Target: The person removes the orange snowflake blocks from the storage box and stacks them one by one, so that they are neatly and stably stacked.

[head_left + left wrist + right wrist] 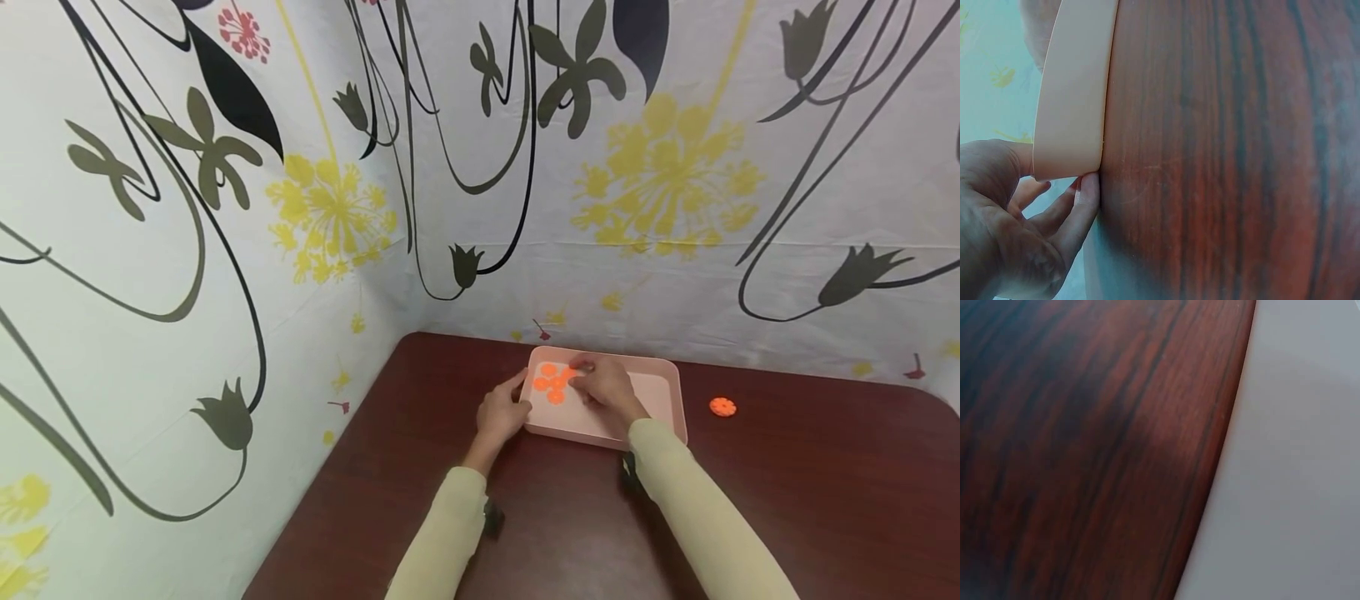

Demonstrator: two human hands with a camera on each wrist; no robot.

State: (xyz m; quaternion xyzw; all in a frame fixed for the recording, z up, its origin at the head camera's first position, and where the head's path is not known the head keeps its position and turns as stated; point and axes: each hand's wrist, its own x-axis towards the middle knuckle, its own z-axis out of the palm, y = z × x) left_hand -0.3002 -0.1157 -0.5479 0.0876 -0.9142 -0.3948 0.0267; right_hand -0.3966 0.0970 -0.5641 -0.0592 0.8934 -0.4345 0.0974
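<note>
Head view: grips the left end of a pink tray (660,392) with the left hand (501,417) — thumb and fingers clamped on its wall. Reaches over the tray with the right hand (606,385), bending fingers and thumb at the upper right of a cluster of orange discs (556,397); cannot tell a pinch from a mere touch there. Find the discs close together in the tray's left half, with 1 loose disc (722,407) out on the dark red table (570,517), apart from the tray's right end. Find the tray near the table's back edge, in front of a white wall (675,321) printed with flowers. Wears pale sleeves (442,533) on both arms.

Left wrist view: shows the left hand up close, holding the tray's corner between digits — pressing 1 fingertip to the lower edge.

Right wrist view: shows the table's grained edge beside a pale surface (1297,456); cannot tell the right fingers' state from here.
</note>
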